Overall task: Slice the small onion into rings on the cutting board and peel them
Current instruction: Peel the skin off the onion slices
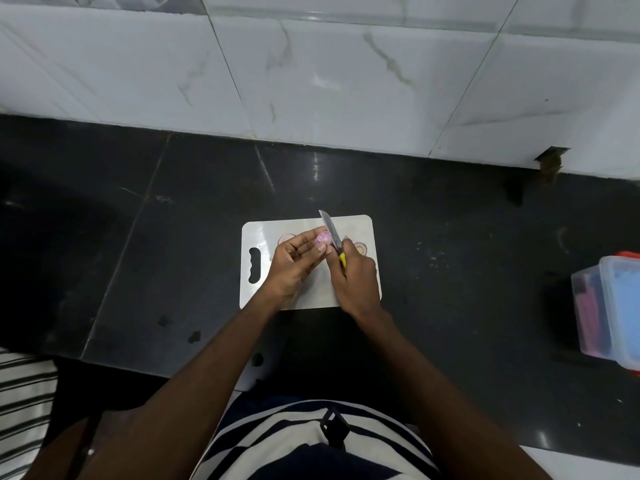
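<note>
A white cutting board (358,226) lies on the dark counter. My left hand (294,263) pinches a small purple onion piece (323,238) between its fingertips over the board. My right hand (356,275) grips a knife (331,233) by its yellow handle, and the blade rests against the right side of the onion piece. One cut onion ring (361,248) lies on the board right of the blade. Another onion slice (285,238) peeks out behind my left hand.
A clear plastic container (609,310) with a red lid stands at the right edge of the black counter (450,244). White marble-look wall tiles (346,74) rise behind the counter. The board's handle cut-out (255,265) is on its left side.
</note>
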`<state>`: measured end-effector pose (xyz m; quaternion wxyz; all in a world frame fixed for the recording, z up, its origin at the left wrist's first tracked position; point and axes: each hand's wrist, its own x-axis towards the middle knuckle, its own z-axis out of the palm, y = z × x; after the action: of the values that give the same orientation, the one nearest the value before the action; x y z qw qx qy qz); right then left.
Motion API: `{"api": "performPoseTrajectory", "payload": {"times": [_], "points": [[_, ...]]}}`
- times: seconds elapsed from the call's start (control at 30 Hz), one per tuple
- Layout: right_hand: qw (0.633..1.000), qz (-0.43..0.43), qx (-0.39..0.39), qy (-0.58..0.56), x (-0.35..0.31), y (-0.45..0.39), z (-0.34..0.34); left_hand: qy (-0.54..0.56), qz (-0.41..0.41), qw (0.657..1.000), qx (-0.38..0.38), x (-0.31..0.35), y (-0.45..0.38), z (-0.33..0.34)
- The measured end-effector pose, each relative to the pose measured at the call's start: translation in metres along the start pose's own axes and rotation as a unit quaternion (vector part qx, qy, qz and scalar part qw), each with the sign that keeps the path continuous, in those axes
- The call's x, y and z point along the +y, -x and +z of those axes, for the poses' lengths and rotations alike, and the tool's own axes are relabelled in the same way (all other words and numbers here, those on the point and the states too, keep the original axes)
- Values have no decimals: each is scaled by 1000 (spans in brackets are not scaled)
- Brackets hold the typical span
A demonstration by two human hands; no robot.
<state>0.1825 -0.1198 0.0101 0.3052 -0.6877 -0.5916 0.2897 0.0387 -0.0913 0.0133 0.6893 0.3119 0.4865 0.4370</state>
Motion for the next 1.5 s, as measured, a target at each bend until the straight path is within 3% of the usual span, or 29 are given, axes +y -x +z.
{"api": "performPoseTrajectory", "payload": {"times": [0.3, 0.47, 0.67, 0.87, 0.93, 1.0, 1.07, 1.27, 1.5], "points": [[999, -18, -27, 21, -8, 0, -3, -7, 6, 1000, -14, 4, 0, -8], [992, -77, -70, 72, -7, -3, -9, -141, 36, 987, -64, 26, 1, -26], [966, -169, -120, 157, -5, -8, -21, -316, 20, 935, -161, 68, -1, -37], [954, -188, -132, 195, -5, -8, -15, -339, 1, 927, -159, 74, 0, -40], [971, -163, -113, 137, -2, -5, -14, -310, 2, 938, -153, 65, -1, -41], [996, -66, -49, -40, -1, 1, -10, -252, 0, 960, -124, 52, 0, -43], [992, 25, 14, -121, 0, 3, -4, -224, 6, 971, -85, 41, 1, -47], [989, 107, -79, 62, 16, 3, 12, -189, -10, 982, -19, 20, 8, -51], [986, 87, -69, 127, 15, 2, 30, -184, -23, 983, 3, 5, 15, -46]]}}
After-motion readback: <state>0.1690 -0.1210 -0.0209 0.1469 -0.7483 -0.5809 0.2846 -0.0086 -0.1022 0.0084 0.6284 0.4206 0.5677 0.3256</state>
